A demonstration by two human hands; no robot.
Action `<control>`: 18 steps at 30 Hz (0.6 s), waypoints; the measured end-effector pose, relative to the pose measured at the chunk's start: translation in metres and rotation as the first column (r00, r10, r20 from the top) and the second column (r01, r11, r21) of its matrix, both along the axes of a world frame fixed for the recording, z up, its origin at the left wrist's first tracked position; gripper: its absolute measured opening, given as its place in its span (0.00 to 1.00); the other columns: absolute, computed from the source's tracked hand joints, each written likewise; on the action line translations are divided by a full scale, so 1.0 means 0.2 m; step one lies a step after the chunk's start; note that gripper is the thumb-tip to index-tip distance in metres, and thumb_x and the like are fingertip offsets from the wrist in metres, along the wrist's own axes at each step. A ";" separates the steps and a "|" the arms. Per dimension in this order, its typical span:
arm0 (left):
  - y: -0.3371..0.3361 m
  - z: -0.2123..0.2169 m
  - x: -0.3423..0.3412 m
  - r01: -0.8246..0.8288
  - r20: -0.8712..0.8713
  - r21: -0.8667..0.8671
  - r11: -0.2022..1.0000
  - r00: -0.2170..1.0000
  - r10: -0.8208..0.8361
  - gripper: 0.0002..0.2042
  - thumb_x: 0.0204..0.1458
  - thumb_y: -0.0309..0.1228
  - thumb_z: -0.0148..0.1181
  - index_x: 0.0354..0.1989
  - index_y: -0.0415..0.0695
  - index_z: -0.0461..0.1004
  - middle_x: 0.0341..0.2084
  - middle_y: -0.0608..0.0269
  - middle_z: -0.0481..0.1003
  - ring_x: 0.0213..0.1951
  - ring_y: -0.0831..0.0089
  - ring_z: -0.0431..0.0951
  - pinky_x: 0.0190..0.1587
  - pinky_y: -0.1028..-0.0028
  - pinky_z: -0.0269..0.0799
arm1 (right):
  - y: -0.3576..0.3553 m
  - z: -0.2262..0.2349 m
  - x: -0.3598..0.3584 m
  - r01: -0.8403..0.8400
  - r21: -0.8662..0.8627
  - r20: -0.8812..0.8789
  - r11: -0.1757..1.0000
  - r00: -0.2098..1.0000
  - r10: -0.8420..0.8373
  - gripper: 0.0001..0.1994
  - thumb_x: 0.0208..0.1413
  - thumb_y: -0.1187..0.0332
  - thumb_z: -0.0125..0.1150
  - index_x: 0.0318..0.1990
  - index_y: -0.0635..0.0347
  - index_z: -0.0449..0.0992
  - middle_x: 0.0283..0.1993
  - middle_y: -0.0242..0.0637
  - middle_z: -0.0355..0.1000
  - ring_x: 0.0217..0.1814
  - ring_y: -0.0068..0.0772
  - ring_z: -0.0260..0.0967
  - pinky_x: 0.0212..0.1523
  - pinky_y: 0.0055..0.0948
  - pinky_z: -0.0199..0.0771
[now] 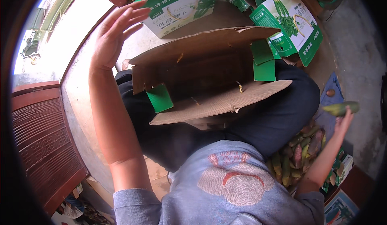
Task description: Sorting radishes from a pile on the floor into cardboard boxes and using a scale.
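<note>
An opened cardboard box (217,102) with green inner tabs rests between my legs, its flaps spread and its inside dark. My left hand (115,33) is raised beyond the box's left end, fingers stretched out and holding nothing. Far out to the right, my right hand (344,123) grips a long green radish (336,108), slightly blurred. Below that arm, beside my right leg, lies a heap of green and purplish radishes (297,157).
Green and white printed cartons stand at the back, one behind the box (181,13) and another at the right (292,25). A blue cloth (327,94) with a small round brown object (330,92) lies at the right. A reddish-brown carved wooden panel (48,132) stands at the left.
</note>
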State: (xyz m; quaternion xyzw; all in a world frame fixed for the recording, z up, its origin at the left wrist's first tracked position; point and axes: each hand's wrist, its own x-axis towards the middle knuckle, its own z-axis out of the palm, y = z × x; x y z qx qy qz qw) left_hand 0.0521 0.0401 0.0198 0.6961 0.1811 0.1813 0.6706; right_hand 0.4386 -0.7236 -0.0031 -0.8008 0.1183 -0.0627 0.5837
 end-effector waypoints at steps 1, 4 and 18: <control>-0.01 0.00 0.03 0.004 0.015 -0.012 1.000 1.000 -0.004 0.24 0.67 0.42 0.51 0.65 0.39 0.68 0.59 0.50 0.74 0.63 0.61 0.72 0.66 0.59 0.65 | 0.02 0.20 0.12 -0.113 0.189 0.106 0.976 0.990 0.094 0.28 0.61 0.59 0.64 0.65 0.59 0.64 0.62 0.41 0.67 0.62 0.35 0.68 0.59 0.40 0.73; -0.03 0.01 0.05 0.188 -0.099 0.242 0.952 0.981 -0.169 0.28 0.62 0.51 0.56 0.62 0.43 0.73 0.54 0.52 0.78 0.59 0.62 0.75 0.64 0.60 0.67 | 0.71 0.72 0.04 -0.455 0.244 0.295 0.856 0.876 0.382 0.27 0.65 0.64 0.57 0.68 0.64 0.59 0.66 0.45 0.64 0.70 0.38 0.60 0.72 0.43 0.56; -0.09 -0.03 -0.09 0.394 -0.219 0.203 0.896 0.911 -0.351 0.18 0.59 0.29 0.65 0.57 0.40 0.76 0.52 0.57 0.79 0.55 0.66 0.79 0.59 0.66 0.74 | 2.88 -0.03 -1.09 -0.532 -0.229 -0.778 -0.815 -0.403 0.481 0.39 0.48 0.68 0.70 0.69 0.63 0.59 0.65 0.57 0.65 0.68 0.54 0.64 0.67 0.44 0.66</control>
